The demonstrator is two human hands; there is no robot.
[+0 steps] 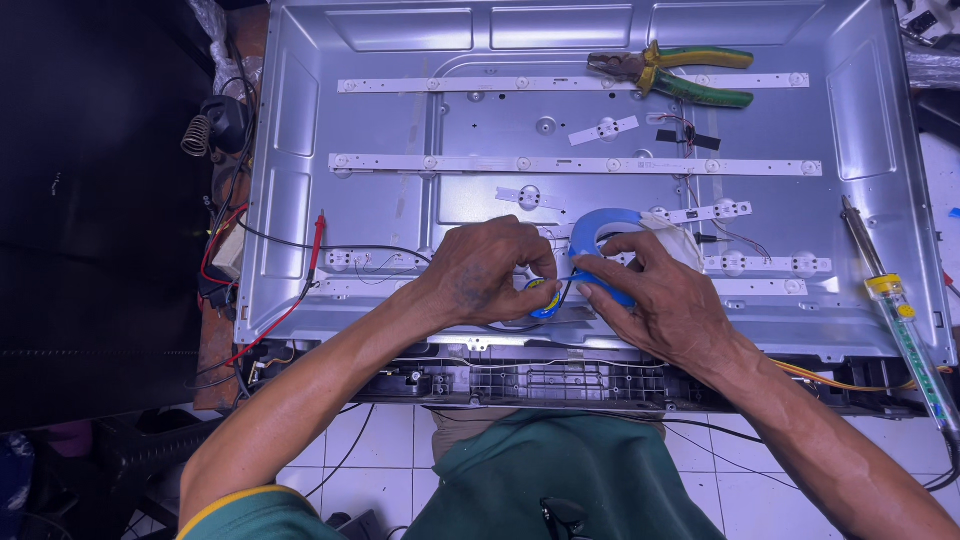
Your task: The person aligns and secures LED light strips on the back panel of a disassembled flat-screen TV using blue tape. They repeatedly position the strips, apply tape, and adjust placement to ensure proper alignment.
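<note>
Both of your hands met near the front edge of the open metal back panel: your left hand pinched a small yellow-and-blue piece with a dark wire, and your right hand held the blue tape roll on its edge just beside it, fingers closed on it. Judging by this, the taping at that spot looked under way, not finished. Four long white light strips crossed the panel, with a few short loose pieces between. One pair of green-handled pliers lay near the back edge, one soldering iron along the right edge, one red probe at the left.
</note>
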